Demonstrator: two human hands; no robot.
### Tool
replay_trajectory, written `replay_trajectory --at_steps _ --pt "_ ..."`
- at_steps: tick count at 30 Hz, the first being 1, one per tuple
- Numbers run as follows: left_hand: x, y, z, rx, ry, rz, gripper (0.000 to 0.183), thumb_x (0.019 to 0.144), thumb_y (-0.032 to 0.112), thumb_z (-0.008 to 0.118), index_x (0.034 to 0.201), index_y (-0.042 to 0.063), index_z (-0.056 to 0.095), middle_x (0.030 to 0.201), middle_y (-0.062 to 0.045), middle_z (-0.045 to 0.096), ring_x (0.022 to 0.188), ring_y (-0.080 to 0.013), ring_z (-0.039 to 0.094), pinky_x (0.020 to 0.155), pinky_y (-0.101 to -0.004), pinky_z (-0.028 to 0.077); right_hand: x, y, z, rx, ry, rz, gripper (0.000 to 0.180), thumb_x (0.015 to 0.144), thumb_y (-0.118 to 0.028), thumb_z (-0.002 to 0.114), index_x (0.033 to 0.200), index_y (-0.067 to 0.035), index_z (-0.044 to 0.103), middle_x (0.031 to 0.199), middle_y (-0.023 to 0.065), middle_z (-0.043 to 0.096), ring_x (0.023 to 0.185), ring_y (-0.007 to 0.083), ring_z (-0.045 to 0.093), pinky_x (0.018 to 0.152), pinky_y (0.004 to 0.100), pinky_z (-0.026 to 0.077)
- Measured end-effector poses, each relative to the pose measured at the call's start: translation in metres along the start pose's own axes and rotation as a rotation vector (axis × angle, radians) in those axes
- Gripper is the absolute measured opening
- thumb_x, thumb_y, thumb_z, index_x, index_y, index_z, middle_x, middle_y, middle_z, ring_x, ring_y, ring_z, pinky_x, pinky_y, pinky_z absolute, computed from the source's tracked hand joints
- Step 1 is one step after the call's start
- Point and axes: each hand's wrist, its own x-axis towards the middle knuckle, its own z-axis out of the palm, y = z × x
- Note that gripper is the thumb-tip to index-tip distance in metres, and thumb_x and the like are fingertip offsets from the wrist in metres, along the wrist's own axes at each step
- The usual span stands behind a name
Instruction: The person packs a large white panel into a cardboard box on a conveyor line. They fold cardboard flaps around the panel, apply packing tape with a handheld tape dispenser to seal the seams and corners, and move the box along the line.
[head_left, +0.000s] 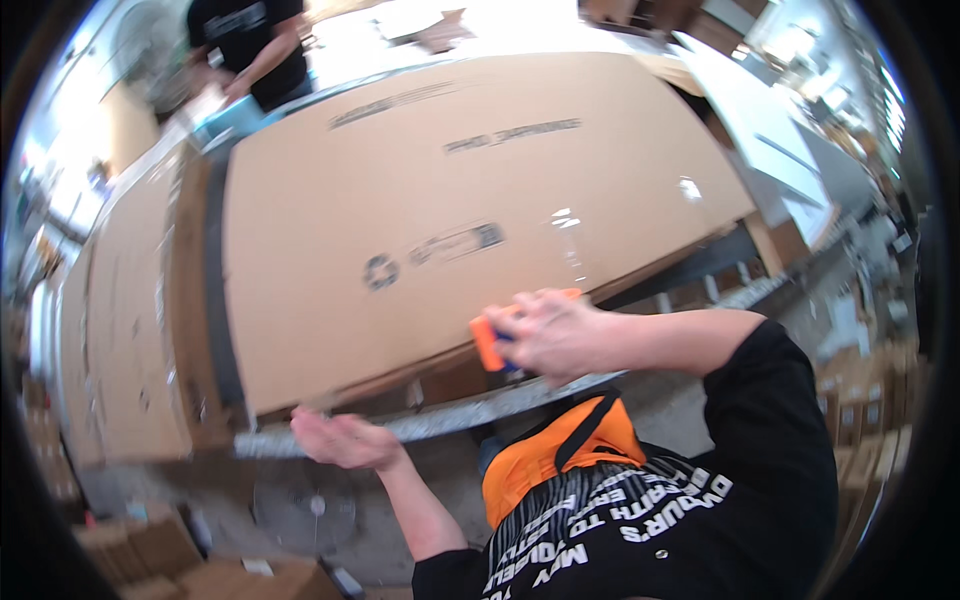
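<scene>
A large flat cardboard carton (337, 202) lies before me, printed with dark markings and a recycling symbol. My right hand (559, 337) is closed around an orange and blue hand tool (487, 346), which looks like a packing-tape dispenser, at the carton's near edge. The fingers hide much of the tool. Farther left, my left hand (345, 439) is cupped by the near left corner, with nothing visible in it. Blur hides whether its fingertips touch the cardboard. Shiny strips of clear tape (566, 219) show on the carton's top face.
Another long carton (127, 315) stands to the left, across a narrow dark gap. The work table's edge (450, 416) runs below my hands. White panels (757, 142) lean at the right. A person (251, 52) in black stands behind the far left corner. Stacked cartons (862, 397) fill the lower right.
</scene>
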Motion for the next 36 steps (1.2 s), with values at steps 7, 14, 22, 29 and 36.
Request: replay_trajectory --at_steps 7,14,22,29,36 --pt "-0.045 -0.004 0.06 0.056 -0.286 0.476 0.051 0.104 0.027 0.024 0.124 0.002 0.064 0.128 -0.012 0.064 0.12 -0.0341 0.059 0.106 -0.0464 0.037 0.024 -0.014 0.004 -0.052 0.096 -0.186 0.015 0.068 -0.025 0.068 0.071 -0.011 0.074 0.071 0.0076 0.062 0.078 0.0239 0.057 0.058 0.0327 0.04" --pt "-0.017 -0.063 0.041 0.146 -0.259 0.513 0.043 0.1 0.024 0.041 0.125 -0.004 0.061 0.128 -0.018 0.062 0.115 -0.0378 0.06 0.103 -0.0463 0.042 -0.199 0.167 0.034 0.173 -0.057 0.127 0.023 0.072 -0.015 0.069 0.095 -0.011 0.071 0.115 0.0113 0.058 0.102 0.0315 0.059 0.082 0.044 0.052" --pt "-0.106 0.388 0.09 -0.023 -1.273 0.634 0.086 0.085 0.051 0.063 0.145 -0.003 0.034 0.154 -0.025 0.027 0.145 -0.0421 0.018 0.12 -0.0514 0.012 -0.417 0.298 0.121 -0.069 -0.039 0.381 0.049 0.066 -0.017 0.076 0.114 -0.026 0.071 0.138 0.0069 0.051 0.112 0.025 0.054 0.092 0.0382 0.045" --pt "-0.18 0.53 0.135 -0.151 -1.187 1.057 0.082 0.089 0.049 0.055 0.142 -0.01 0.036 0.152 -0.032 0.026 0.138 -0.057 0.022 0.115 -0.0608 0.017 -0.357 0.248 0.102 -0.285 -0.197 0.353 0.022 0.075 -0.022 0.066 0.089 -0.007 0.075 0.092 0.0119 0.065 0.082 0.0233 0.06 0.065 0.0352 0.045" --pt "-0.193 0.537 0.149 -0.236 -0.953 1.025 0.081 0.082 0.058 0.062 0.139 0.002 0.048 0.145 -0.026 0.043 0.127 -0.0571 0.041 0.107 -0.0618 0.033 -0.314 0.18 0.181 -1.025 -0.621 0.493 0.046 0.076 -0.027 0.066 0.117 -0.007 0.069 0.098 0.0077 0.069 0.083 0.0199 0.064 0.056 0.0337 0.047"
